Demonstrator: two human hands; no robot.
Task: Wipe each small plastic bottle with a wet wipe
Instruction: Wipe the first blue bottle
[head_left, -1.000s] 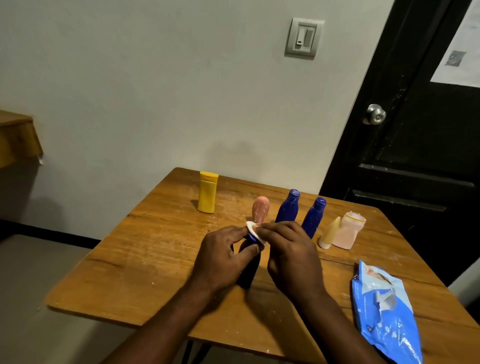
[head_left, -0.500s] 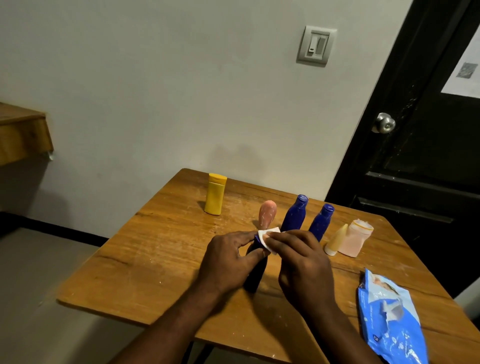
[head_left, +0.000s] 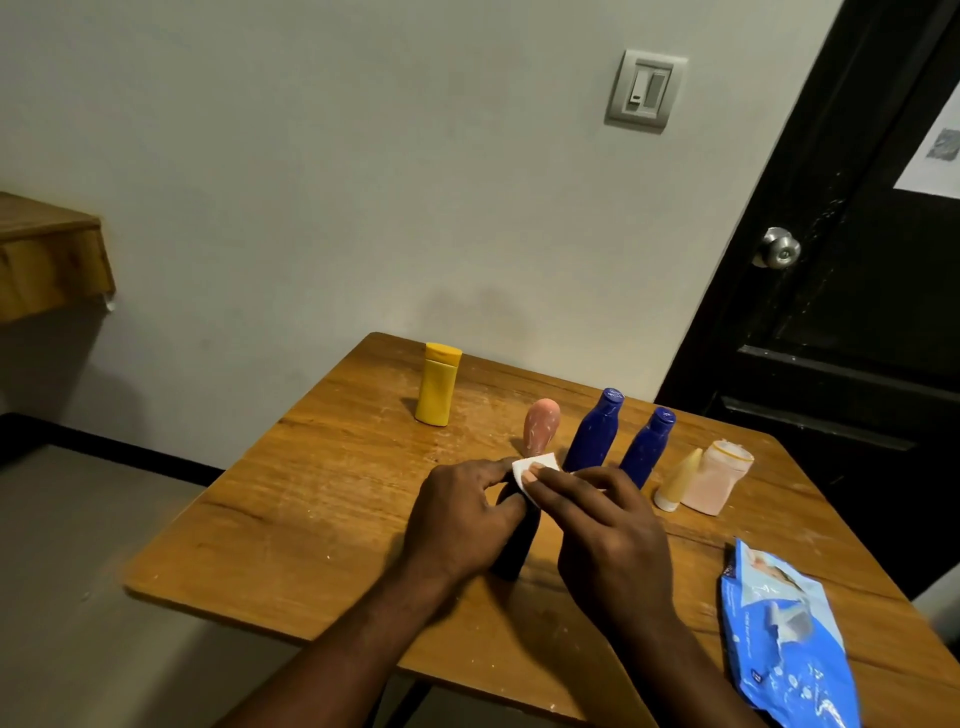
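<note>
Dark blue bottle (head_left: 516, 545), standing upright near the front middle of the table (head_left: 291, 509), is getting its top wiped as a person is working through a set of small plastic bottles. At far left, a yellow bottle (head_left: 438, 384) is standing alone near the back edge. The left hand (head_left: 462, 519) is curling round the dark bottle's upper body and steadying it, with the long axis running up and leaning slightly away from the person. The right hand (head_left: 613, 535), coming in from the other side, is pinching a folded white wet wipe (head_left: 535, 467) against the cap. A pink bottle (head_left: 540, 428) is standing just behind the wipe. A left blue bottle (head_left: 595, 431) and a right blue bottle (head_left: 648, 447) are standing beside it, followed by a cream cone-shaped bottle (head_left: 678, 480) leaning close to a pale pink bottle (head_left: 717, 483). A blue wipes pack (head_left: 789, 639) is lying by the right front edge. The coming stroke is likely running down the body toward the person, where the left hand is covering most of the surface. Open table is lying to the left, while bottles are crowding close behind.
</note>
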